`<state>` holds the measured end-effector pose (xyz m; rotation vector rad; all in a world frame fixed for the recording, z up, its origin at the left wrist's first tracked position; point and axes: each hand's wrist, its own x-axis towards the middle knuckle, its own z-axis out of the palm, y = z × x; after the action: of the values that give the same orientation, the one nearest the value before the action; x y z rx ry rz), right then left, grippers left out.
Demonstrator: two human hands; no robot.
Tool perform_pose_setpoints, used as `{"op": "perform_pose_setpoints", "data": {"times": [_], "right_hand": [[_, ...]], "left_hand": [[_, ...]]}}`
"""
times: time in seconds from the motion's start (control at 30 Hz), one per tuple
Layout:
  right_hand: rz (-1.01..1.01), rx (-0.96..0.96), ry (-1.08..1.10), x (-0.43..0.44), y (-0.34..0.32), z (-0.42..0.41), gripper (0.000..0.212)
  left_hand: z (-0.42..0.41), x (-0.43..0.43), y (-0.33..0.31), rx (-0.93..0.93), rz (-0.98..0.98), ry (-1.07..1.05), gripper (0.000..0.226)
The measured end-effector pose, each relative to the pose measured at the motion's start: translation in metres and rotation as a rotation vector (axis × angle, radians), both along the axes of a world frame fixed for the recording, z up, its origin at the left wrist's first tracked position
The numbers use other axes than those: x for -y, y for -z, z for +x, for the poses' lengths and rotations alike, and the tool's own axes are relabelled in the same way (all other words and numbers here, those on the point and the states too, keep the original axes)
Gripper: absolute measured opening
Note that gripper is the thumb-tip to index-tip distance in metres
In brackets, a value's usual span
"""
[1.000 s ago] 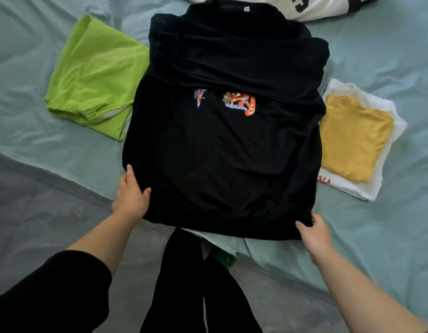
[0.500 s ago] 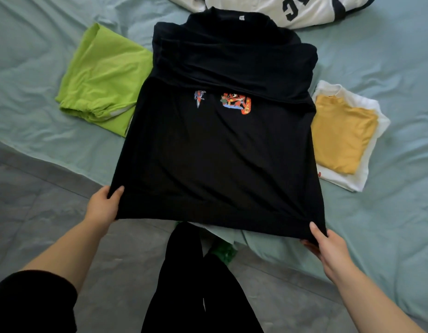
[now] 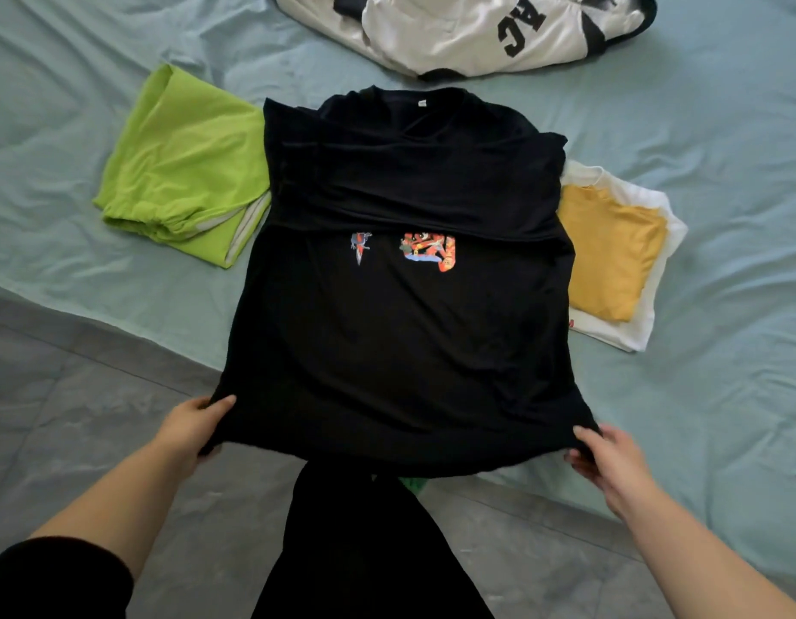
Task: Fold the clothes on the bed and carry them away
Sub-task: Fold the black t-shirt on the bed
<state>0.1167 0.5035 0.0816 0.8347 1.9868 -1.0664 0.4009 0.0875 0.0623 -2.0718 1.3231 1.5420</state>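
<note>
A black t-shirt (image 3: 400, 332) with a small red and blue print lies on the bed, its sleeves folded across the chest. My left hand (image 3: 191, 428) grips its bottom left corner and my right hand (image 3: 610, 462) grips its bottom right corner. The hem is lifted a little off the bed's edge. A folded lime green garment (image 3: 186, 167) lies to the left of the shirt. To the right sits a folded yellow garment (image 3: 610, 252) on top of a folded white one (image 3: 646, 314).
An unfolded white and black jersey (image 3: 476, 33) with large letters lies at the far side of the light blue sheet (image 3: 722, 149). Grey tiled floor (image 3: 74, 417) runs along the bed's near edge. My dark trouser legs (image 3: 364, 551) are below the shirt.
Both hands slid outward to the shirt's bottom corners and took hold of them, raising the hem. The view has shifted, so more of the jersey shows.
</note>
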Motion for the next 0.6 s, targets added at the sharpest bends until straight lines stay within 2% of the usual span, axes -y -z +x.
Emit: {"op": "perform_pose_setpoints", "data": {"times": [0.1, 0.13, 0.2, 0.27, 0.33, 0.43, 0.5, 0.6], "right_hand": [[-0.121, -0.08, 0.178, 0.044, -0.006, -0.048, 0.046], [-0.167, -0.093, 0.225, 0.058, -0.007, -0.063, 0.04], [-0.261, -0.08, 0.304, 0.083, -0.005, -0.092, 0.016], [-0.342, -0.042, 0.306, 0.103, 0.005, -0.115, 0.013], [-0.369, -0.013, 0.214, 0.119, 0.016, -0.128, 0.02], [-0.291, -0.029, 0.088, 0.133, 0.031, -0.131, 0.054], [-0.094, -0.162, -0.089, 0.14, 0.032, -0.124, 0.063], [0.238, -0.499, -0.642, 0.155, 0.03, -0.111, 0.05]], "left_hand": [[-0.046, 0.028, -0.006, -0.171, 0.013, -0.288, 0.039], [-0.062, 0.038, -0.007, -0.222, 0.014, -0.378, 0.044], [-0.091, 0.054, -0.006, -0.332, 0.048, -0.549, 0.039], [-0.117, 0.064, -0.002, -0.398, 0.088, -0.63, 0.03], [-0.135, 0.07, 0.004, -0.362, 0.115, -0.515, 0.036], [-0.152, 0.069, 0.016, -0.285, 0.059, -0.294, 0.051], [-0.157, 0.064, 0.023, -0.221, -0.133, -0.163, 0.06], [-0.167, 0.053, 0.028, -0.141, -0.552, 0.349, 0.051]]}}
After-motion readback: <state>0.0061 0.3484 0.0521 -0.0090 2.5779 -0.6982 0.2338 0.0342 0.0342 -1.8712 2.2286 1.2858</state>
